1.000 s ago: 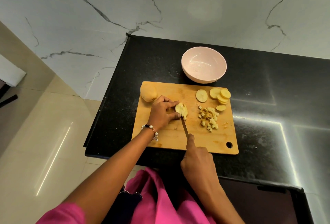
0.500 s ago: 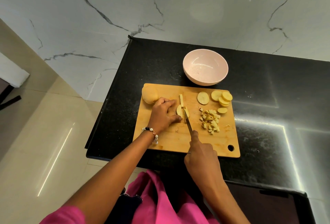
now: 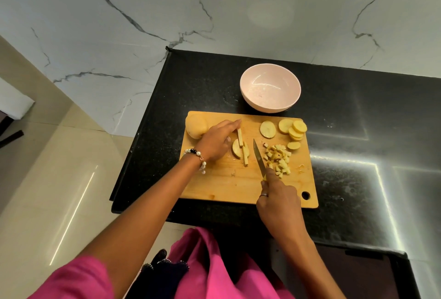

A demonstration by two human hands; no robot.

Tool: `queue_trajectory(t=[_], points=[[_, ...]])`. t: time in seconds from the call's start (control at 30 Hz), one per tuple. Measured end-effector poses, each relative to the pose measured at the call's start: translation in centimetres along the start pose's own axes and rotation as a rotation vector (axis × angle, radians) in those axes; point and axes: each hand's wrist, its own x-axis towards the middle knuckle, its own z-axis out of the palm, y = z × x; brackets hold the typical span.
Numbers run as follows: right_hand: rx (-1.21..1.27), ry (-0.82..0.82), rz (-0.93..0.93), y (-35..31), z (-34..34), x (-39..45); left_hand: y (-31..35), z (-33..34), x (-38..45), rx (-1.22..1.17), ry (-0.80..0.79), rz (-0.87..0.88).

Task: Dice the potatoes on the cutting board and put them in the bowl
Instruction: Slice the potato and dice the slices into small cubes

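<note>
A wooden cutting board [image 3: 222, 186] lies on the black counter. My left hand [image 3: 216, 141] reaches over it with straight fingers, fingertips touching the top of a potato strip [image 3: 240, 137] beside a cut slice [image 3: 236, 148]. My right hand [image 3: 278, 199] grips a knife [image 3: 259, 156], blade lifted just right of the strips. A pile of diced potato [image 3: 278, 158] lies right of the blade. Round slices [image 3: 294, 129] sit at the board's far right. An uncut potato piece [image 3: 196, 125] rests at the far left corner. The pink bowl [image 3: 270, 90] stands behind the board with nothing in it.
The black counter [image 3: 358, 136] ends at a left edge close to the board, with tiled floor below. A marble wall rises behind the bowl. My pink clothing hangs at the counter's near edge.
My left hand has uncurled from the slice and stretched forward, fingertips on a cut strip. The knife has moved right, away from the slice, and strips now lie apart.
</note>
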Motion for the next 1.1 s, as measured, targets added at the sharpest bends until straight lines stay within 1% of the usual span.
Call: queue_trajectory(t=[0.2, 0.3, 0.37, 0.5, 0.6, 0.9, 1.1], points=[[0.058, 0.043, -0.002, 0.6, 0.4, 0.1, -0.2, 0.5, -0.2, -0.017, 0.013, 0.023], [0.100, 0.171, -0.053, 0.9, 0.9, 0.6, -0.1, 0.5, -0.1, -0.011, -0.010, 0.016], [0.137, 0.236, -0.049, 1.0, 1.5, 1.5, 0.0, 0.5, 0.0, 0.013, -0.010, 0.018], [0.206, 0.214, 0.079, 0.5, 3.3, 3.6, 0.1, 0.4, 0.0, 0.028, 0.009, 0.003], [0.223, 0.244, 0.164, -0.1, 4.3, 5.0, 0.2, 0.4, -0.2, 0.027, 0.012, -0.003], [0.234, 0.298, 0.226, -0.2, 5.0, 6.9, 0.1, 0.7, -0.6, 0.038, 0.029, -0.010], [0.252, 0.326, 0.232, -0.8, 5.1, 7.3, -0.2, 0.7, -0.6, -0.020, 0.058, -0.028]])
